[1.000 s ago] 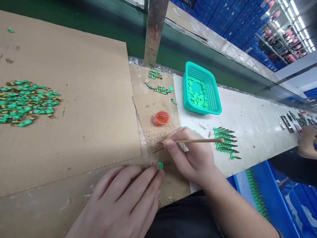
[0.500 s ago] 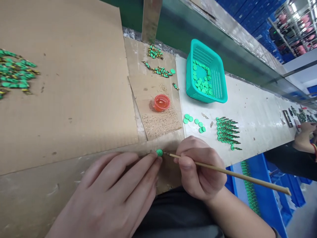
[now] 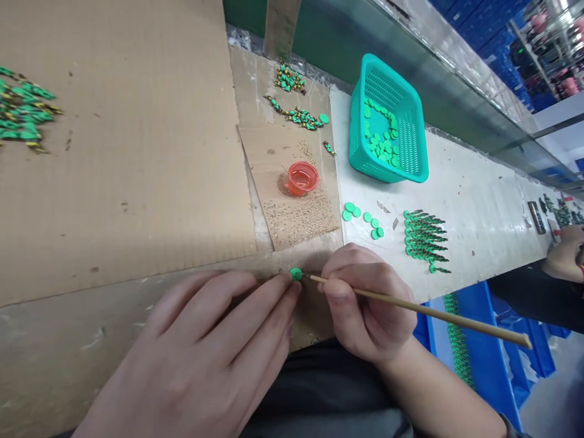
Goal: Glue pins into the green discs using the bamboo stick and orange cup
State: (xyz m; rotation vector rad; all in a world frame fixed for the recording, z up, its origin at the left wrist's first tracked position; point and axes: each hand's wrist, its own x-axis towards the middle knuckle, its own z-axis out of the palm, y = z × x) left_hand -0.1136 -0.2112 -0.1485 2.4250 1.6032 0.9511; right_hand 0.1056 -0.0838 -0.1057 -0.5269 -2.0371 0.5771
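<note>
My left hand (image 3: 214, 340) pinches a small green disc (image 3: 296, 274) at its fingertips, above the table's near edge. My right hand (image 3: 369, 304) is closed round a thin wooden stick (image 3: 438, 313), held like a pen. The stick's narrow tip points left and lies close to the disc; whether it touches is too small to tell. Beyond my hands, a red cup (image 3: 302, 178) of liquid stands on a piece of cardboard (image 3: 260, 143) strewn with tiny golden grains. Several loose green discs (image 3: 349, 207) lie right of the cup.
A teal basket (image 3: 417, 164) holds many green discs. Rows of green discs with dark twisted ends (image 3: 424, 234) lie to the right. Green-and-yellow pieces form piles (image 3: 289, 79) at the back and far left. Another person's arm (image 3: 566, 255) shows at the right, above blue bins (image 3: 486, 340).
The whole view has shifted slightly, the table things now sitting a little higher and mostly further right. Both hands keep their grips, with the stick tip still near the disc.
</note>
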